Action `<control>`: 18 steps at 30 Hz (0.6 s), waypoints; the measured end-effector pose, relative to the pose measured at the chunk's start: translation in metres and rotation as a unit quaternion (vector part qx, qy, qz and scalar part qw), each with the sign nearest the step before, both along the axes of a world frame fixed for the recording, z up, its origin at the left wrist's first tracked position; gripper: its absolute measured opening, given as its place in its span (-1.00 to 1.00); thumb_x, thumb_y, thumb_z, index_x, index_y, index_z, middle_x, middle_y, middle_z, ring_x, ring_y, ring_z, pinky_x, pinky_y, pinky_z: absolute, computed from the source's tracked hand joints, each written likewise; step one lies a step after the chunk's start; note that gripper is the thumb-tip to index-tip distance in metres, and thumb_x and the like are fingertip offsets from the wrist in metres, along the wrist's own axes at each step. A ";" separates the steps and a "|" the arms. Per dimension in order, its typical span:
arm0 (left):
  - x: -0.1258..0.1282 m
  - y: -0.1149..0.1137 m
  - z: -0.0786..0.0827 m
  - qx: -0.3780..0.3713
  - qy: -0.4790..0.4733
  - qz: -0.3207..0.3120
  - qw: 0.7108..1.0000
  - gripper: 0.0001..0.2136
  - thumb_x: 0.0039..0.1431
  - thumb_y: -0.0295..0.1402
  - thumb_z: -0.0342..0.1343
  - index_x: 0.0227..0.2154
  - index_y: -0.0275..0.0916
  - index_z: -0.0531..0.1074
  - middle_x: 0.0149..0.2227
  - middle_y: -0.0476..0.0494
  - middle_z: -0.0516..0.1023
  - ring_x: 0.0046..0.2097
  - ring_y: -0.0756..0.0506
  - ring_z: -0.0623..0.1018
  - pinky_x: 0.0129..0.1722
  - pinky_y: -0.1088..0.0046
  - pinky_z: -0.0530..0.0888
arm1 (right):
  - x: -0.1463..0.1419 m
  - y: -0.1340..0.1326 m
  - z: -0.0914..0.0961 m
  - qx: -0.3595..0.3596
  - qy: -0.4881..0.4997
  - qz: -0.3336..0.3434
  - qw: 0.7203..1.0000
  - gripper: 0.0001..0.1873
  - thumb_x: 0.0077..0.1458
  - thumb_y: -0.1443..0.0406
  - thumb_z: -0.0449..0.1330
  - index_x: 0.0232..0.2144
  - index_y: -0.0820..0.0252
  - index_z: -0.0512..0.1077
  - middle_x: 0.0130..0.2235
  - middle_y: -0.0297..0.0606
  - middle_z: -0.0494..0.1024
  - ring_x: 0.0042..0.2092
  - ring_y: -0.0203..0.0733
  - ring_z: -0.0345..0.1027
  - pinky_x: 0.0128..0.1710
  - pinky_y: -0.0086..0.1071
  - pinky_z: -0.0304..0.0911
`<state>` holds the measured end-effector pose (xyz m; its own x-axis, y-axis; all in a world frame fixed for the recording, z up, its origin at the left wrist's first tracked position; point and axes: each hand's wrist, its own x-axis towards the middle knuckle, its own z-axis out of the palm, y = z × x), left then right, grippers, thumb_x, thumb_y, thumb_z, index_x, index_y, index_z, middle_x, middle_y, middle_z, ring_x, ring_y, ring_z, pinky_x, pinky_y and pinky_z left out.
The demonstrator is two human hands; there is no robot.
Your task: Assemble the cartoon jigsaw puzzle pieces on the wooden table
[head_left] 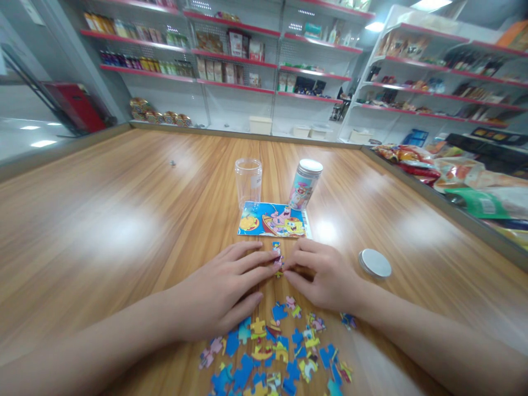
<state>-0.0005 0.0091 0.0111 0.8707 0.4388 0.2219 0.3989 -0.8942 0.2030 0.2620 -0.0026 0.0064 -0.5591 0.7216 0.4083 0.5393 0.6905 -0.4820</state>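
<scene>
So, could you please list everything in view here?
wooden table: one, brown, throughout
clear jar: one, transparent, lidless, table centre
labelled jar: one, cartoon print, lidded, right of it
picture card: one, blue cartoon, before the jars
loose lid: one, silver, table right
jigsaw pieces: many, blue, yellow, pink, near edge
joined pieces: few, multicoloured, below the card
shelves: several, white, red-edged, behind, stocked
snack packets: many, mixed colours, right counter
left hand: one, touching joined pieces
right hand: one, touching joined pieces

Red-edged shop shelves [235, 86], wooden table [103, 220]
</scene>
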 end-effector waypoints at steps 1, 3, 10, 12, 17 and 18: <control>0.000 0.000 0.000 0.001 0.002 0.000 1.000 -0.49 0.36 -0.36 0.01 0.34 -0.17 0.21 0.36 -0.13 0.27 0.38 -0.27 0.21 0.39 -0.01 0.25 | 0.000 0.000 -0.001 -0.004 -0.003 -0.002 1.000 -0.93 0.19 0.39 0.21 -0.30 0.21 0.51 -0.33 -0.27 0.40 -0.30 -0.24 0.33 -0.32 -0.36 0.24; 0.000 0.000 -0.001 0.002 0.005 0.000 1.000 -0.50 0.36 -0.36 0.01 0.34 -0.17 0.21 0.36 -0.12 0.27 0.38 -0.26 0.20 0.40 -0.01 0.24 | 0.000 0.001 -0.002 -0.008 -0.003 -0.005 1.000 -0.93 0.18 0.40 0.21 -0.31 0.20 0.51 -0.32 -0.27 0.40 -0.29 -0.24 0.33 -0.31 -0.36 0.24; 0.002 0.000 0.001 -0.009 0.001 0.000 1.000 -0.52 0.36 -0.37 0.01 0.31 -0.17 0.25 0.35 -0.14 0.28 0.37 -0.27 0.23 0.39 -0.03 0.25 | 0.001 -0.001 0.004 0.022 0.047 -0.030 0.998 -0.71 0.12 0.45 0.17 -0.08 0.21 0.44 -0.31 -0.29 0.40 -0.30 -0.23 0.31 -0.32 -0.35 0.24; 0.002 0.000 0.001 -0.010 0.002 0.001 1.000 -0.53 0.36 -0.36 0.01 0.31 -0.18 0.25 0.36 -0.15 0.27 0.37 -0.27 0.22 0.39 -0.03 0.25 | 0.002 0.000 0.005 0.024 0.046 -0.026 0.998 -0.69 0.12 0.47 0.15 -0.07 0.21 0.44 -0.31 -0.28 0.39 -0.31 -0.23 0.30 -0.33 -0.34 0.24; 0.000 0.000 0.000 -0.006 0.009 0.003 1.000 -0.53 0.38 -0.34 0.00 0.32 -0.18 0.24 0.37 -0.13 0.26 0.38 -0.27 0.21 0.39 -0.02 0.25 | 0.003 0.002 -0.002 0.013 0.008 0.005 1.000 -0.75 0.13 0.49 0.11 -0.20 0.19 0.52 -0.32 -0.26 0.39 -0.34 -0.23 0.28 -0.36 -0.35 0.22; 0.000 0.000 0.000 -0.005 0.012 0.004 1.000 -0.53 0.38 -0.33 -0.01 0.32 -0.18 0.24 0.37 -0.12 0.25 0.38 -0.26 0.20 0.40 -0.01 0.25 | 0.003 0.002 -0.003 0.017 0.005 -0.002 1.000 -0.76 0.13 0.48 0.11 -0.21 0.20 0.52 -0.32 -0.26 0.38 -0.35 -0.24 0.27 -0.37 -0.35 0.21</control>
